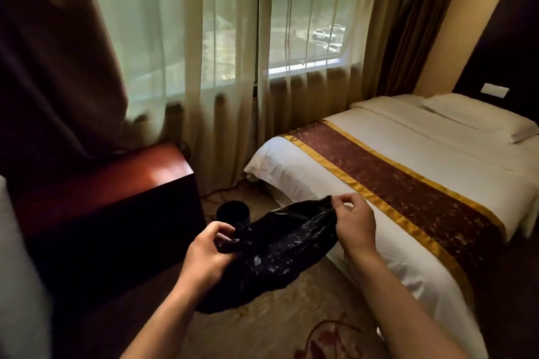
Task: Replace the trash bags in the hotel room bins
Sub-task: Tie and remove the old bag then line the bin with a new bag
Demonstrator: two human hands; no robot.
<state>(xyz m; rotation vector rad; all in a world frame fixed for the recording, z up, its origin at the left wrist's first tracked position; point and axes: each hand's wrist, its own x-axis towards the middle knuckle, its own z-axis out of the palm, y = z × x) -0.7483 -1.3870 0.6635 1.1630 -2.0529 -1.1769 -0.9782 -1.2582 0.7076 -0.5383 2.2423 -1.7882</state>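
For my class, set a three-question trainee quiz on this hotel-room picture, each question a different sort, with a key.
1. True or false: the crinkled black plastic trash bag sits inside the small round black bin.
2. The left hand and right hand both pinch: A) the bag B) the curtain C) the pillow.
3. Fill in: the bin stands between the red-brown wooden cabinet and the ____.
Key: 1 false; 2 A; 3 white-sheeted bed.

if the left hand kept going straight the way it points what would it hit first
Beyond the bag it grips, the left hand points at the bin. The bin stands lower and depth is unclear, so the hand may pass above it.
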